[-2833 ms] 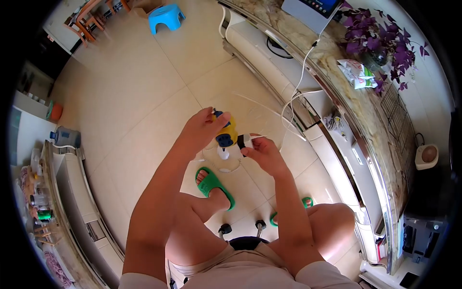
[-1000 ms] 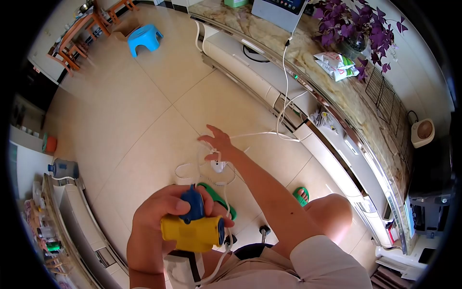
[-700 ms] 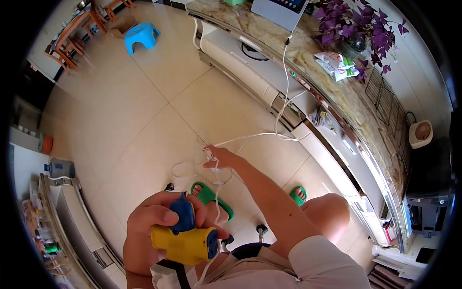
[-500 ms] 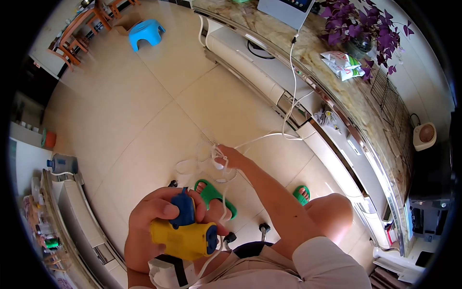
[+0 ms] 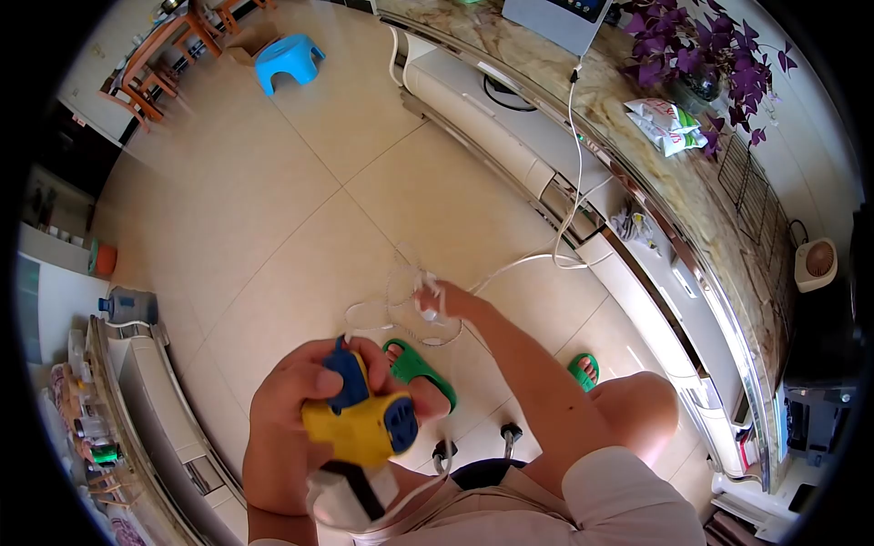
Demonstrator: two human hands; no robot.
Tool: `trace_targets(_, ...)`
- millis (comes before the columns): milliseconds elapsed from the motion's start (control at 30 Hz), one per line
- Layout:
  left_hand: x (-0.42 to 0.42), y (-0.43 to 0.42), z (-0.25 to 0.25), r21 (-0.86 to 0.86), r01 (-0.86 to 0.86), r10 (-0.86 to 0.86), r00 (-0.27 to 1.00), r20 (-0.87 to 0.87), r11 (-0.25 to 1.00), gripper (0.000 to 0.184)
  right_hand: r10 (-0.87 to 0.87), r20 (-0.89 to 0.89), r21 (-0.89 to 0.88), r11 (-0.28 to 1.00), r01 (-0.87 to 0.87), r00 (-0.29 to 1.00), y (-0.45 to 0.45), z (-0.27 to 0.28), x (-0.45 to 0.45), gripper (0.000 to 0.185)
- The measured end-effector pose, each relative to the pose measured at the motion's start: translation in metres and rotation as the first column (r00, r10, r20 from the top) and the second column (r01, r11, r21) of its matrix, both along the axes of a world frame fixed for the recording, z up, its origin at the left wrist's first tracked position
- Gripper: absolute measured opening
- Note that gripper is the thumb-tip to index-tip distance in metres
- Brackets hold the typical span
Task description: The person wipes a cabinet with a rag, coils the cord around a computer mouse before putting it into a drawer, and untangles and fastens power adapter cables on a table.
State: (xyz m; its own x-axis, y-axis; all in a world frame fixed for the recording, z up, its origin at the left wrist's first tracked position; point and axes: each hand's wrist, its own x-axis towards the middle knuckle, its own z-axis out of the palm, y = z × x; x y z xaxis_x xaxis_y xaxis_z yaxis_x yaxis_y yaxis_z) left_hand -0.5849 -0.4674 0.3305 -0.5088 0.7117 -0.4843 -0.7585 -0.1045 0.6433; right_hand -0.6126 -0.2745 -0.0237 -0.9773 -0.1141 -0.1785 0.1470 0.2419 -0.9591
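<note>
My left hand (image 5: 287,391) is wrapped round a yellow-and-blue plastic block (image 5: 350,432) with a slotted blue end; its exact kind is unclear. Just below the block, and seemingly up against it, is a white boxy piece (image 5: 373,487) with a black stripe and a white cord beside it. Further forward, over the floor, my right hand (image 5: 448,302) is closed on a bunched white cord (image 5: 430,314), slightly blurred by motion. Thin pale loops of it hang or lie around that hand; which, I cannot tell.
A marble counter (image 5: 628,136) runs along the right, bearing a tablet (image 5: 555,20), a white packet (image 5: 669,126) and a purple plant (image 5: 701,55). A white cable (image 5: 576,155) drops from the counter. A blue stool (image 5: 289,62) stands on the tiles; green slippers (image 5: 419,371) are below.
The view has shifted slightly, moving the room rightward in the picture. The block and the white striped piece have moved a little right and tilted. Both hands keep their holds.
</note>
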Motion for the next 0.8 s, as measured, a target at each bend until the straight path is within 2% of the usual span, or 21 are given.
trace_targets(33, -0.01, -0.004, -0.01, 0.0, -0.001, 0.001, 1.0, -0.001, 1.0, 0.035, -0.043, 0.127, 0.043, 0.998, 0.037, 0.991, 0.013, 0.016, -0.006, 0.034)
trace_targets(67, -0.019, -0.006, -0.02, 0.008, 0.119, -0.119, 0.993, 0.003, 0.993, 0.032, -0.09, 0.249, 0.091, 0.993, 0.069, 0.964, 0.026, 0.035, -0.014, 0.036)
trace_targets(133, -0.035, -0.011, -0.04, 0.006, 0.298, -0.298, 0.953, 0.048, 0.955, 0.027, -0.369, 0.241, -0.156, 0.898, 0.411, 0.898, 0.042, -0.003, -0.032, 0.038)
trace_targets(200, -0.038, -0.003, -0.056, -0.032, 0.291, -0.292, 0.956, -0.011, 0.956, 0.027, -0.462, 0.254, -0.169, 0.844, 0.509, 0.85, 0.065, 0.021, -0.039, 0.038)
trace_targets(267, -0.041, 0.009, -0.065, -0.108, 0.278, -0.286, 0.956, -0.065, 0.954, 0.028, -0.527, 0.159, 0.227, 0.842, 0.489, 0.835, 0.089, 0.075, -0.044, 0.038)
trace_targets(300, -0.044, 0.015, -0.07, -0.099, 0.277, -0.284, 0.956, -0.071, 0.956, 0.028, -0.531, 0.109, 0.359, 0.81, 0.464, 0.841, 0.097, 0.103, -0.04, 0.036)
trace_targets(333, -0.047, 0.022, -0.078, -0.164, 0.256, -0.269, 0.961, -0.065, 0.953, 0.029, -0.457, -0.193, 0.528, 0.698, 0.484, 0.869, 0.111, 0.094, -0.047, 0.032)
trace_targets(367, -0.052, 0.028, -0.087, -0.229, 0.233, -0.253, 0.966, -0.06, 0.945, 0.029, -0.442, -0.282, 0.645, 0.569, 0.509, 0.851, 0.129, 0.087, -0.047, 0.028)
trace_targets(433, -0.065, 0.037, -0.109, -0.269, 0.227, -0.251, 0.966, -0.06, 0.936, 0.031, -0.447, -0.211, 0.746, 0.501, 0.439, 0.869, 0.15, 0.108, -0.046, 0.027)
trace_targets(467, -0.074, 0.04, -0.121, -0.331, 0.24, -0.289, 0.951, -0.109, 0.913, 0.033, -0.444, -0.217, 0.747, 0.497, 0.441, 0.869, 0.16, 0.114, -0.047, 0.027)
trace_targets(500, -0.08, 0.044, -0.128, -0.394, 0.249, -0.33, 0.931, -0.154, 0.885, 0.034, -0.423, -0.155, 0.809, 0.464, 0.361, 0.893, 0.168, 0.123, -0.046, 0.026)
trace_targets(533, -0.085, 0.047, -0.133, -0.384, 0.257, -0.341, 0.925, -0.168, 0.887, 0.036, -0.407, -0.092, 0.862, 0.425, 0.277, 0.909, 0.173, 0.13, -0.047, 0.025)
trace_targets(567, -0.09, 0.05, -0.14, -0.38, 0.258, -0.343, 0.923, -0.174, 0.888, 0.036, -0.409, -0.099, 0.863, 0.419, 0.282, 0.907, 0.178, 0.136, -0.046, 0.025)
trace_targets(633, -0.101, 0.056, -0.163, -0.392, 0.27, -0.37, 0.906, -0.205, 0.879, 0.038, -0.455, 0.079, 0.91, 0.396, 0.122, 0.887, 0.17, 0.178, -0.037, 0.026)
trace_targets(667, -0.104, 0.061, -0.179, -0.389, 0.272, -0.372, 0.904, -0.209, 0.88, 0.038, -0.459, 0.075, 0.911, 0.392, 0.126, 0.885, 0.172, 0.181, -0.037, 0.026)
trace_targets(733, -0.103, 0.07, -0.213, -0.382, 0.269, -0.362, 0.912, -0.194, 0.884, 0.042, -0.447, 0.168, 0.953, 0.301, -0.029, 0.879, 0.178, 0.178, -0.041, 0.029)
trace_targets(767, -0.098, 0.075, -0.229, -0.378, 0.271, -0.362, 0.912, -0.194, 0.885, 0.042, -0.448, 0.168, 0.954, 0.298, -0.031, 0.878, 0.182, 0.173, -0.044, 0.029)
trace_targets(800, -0.087, 0.083, -0.244, -0.355, 0.299, -0.393, 0.89, -0.23, 0.886, 0.05, -0.474, 0.212, 0.938, 0.345, -0.041, 0.855, 0.185, 0.164, -0.047, 0.029)
